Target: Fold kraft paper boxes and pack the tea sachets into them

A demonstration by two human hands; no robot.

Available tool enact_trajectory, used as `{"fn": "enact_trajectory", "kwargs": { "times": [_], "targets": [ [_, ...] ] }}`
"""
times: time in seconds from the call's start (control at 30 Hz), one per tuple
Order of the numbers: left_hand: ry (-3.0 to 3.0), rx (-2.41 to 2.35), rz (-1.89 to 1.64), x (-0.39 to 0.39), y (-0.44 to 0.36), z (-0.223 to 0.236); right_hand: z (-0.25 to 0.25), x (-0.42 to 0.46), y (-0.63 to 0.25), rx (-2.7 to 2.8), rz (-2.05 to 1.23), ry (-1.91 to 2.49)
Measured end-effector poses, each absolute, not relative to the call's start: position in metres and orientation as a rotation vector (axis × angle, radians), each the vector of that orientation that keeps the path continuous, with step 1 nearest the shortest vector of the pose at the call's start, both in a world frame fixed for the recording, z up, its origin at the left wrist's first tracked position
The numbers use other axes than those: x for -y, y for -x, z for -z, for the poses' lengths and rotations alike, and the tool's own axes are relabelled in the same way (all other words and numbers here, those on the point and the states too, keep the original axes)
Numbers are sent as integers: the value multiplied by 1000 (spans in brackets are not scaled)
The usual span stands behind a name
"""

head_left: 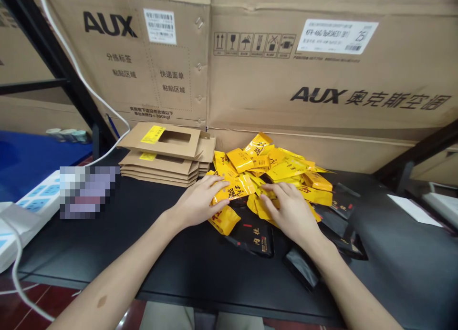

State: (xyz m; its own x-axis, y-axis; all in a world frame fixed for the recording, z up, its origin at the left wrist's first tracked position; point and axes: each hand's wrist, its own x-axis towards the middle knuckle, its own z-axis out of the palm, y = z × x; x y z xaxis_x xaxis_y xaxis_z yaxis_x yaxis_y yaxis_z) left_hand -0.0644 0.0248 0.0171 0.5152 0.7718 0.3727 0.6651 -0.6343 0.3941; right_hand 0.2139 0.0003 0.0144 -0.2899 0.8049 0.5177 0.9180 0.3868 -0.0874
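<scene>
A loose heap of shiny yellow packets [286, 170] with dark printed characters lies in front of me. My left hand [196, 201] is at the left side of the heap, its fingers and thumb around the left end of one yellow packet [234, 187]. Just below that thumb sits another yellow packet [225, 220]. My right hand [291, 208] rests over the heap's front, thumb and fingers apart, touching yellow packets. Black packets with gold characters lie under and beside the hands, one black packet [255, 239] between my wrists and a black packet [302, 268] below the right wrist.
Flat brown cardboard boxes with windows [161, 160] are stacked left of the heap on the black table [118, 225]. Large cartons [250, 91] stand behind. A white power strip [36, 211] with cables is at the left; white paper [413, 210] lies at the right.
</scene>
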Motion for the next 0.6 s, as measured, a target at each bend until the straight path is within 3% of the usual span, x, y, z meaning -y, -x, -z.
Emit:
{"fn": "enact_trajectory", "kwargs": {
  "times": [0.6],
  "targets": [
    [-2528, -1203, -789, -24, 64, -21, -16, 0, -215, 2189, 271, 1494]
  ]
}}
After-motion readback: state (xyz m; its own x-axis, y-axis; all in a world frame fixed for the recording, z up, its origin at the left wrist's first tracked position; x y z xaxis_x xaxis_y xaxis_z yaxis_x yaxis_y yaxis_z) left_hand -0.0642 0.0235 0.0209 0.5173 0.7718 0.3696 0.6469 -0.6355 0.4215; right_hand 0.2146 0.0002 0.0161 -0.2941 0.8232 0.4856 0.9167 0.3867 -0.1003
